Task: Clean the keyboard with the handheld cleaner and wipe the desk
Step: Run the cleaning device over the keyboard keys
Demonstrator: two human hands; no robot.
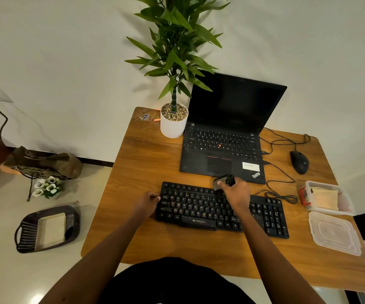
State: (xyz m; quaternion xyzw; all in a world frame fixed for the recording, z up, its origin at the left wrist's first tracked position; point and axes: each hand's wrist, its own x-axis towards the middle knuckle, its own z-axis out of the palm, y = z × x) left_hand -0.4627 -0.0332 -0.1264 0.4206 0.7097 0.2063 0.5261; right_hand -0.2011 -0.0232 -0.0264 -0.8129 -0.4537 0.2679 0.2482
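1. Black full-size wired keyboard [218,212] lies flat on the brown wood-grain desk [146,163], near the front edge, just in front of the open black laptop [225,148]
2. Right hand [235,193] is over the keyboard's back edge, around the middle; fingers wrapped round a small grey-and-black handheld cleaner [223,182]
3. Cleaner's lower end sits at the top key rows; cannot tell if it actually touches the keys
4. Left hand [147,201] rests at the keyboard's left end, fingers curled narrow against the side edge, touching it; nothing else in that hand
5. Dark laptop screen, lid up, red pointer dot visible mid-keys
6. White cylindrical pot with pebbles and a tall green leafy plant [174,119] stands just left of the laptop, near the desk's back-left corner
7. Black wired mouse [299,161] right of the laptop, black cables looping between mouse, laptop and keyboard
8. Clear plastic box holding a pale yellow cloth-like piece [326,198] on the desk's right side, beside the keyboard's right end; red item at its left wall, unclear what
9. Clear plastic lid [334,233] lies flat just in front of that box
10. On the floor left of the desk: dark oval basket with a cream block inside [48,229], white flower bunch [48,186], brown bag [43,160]
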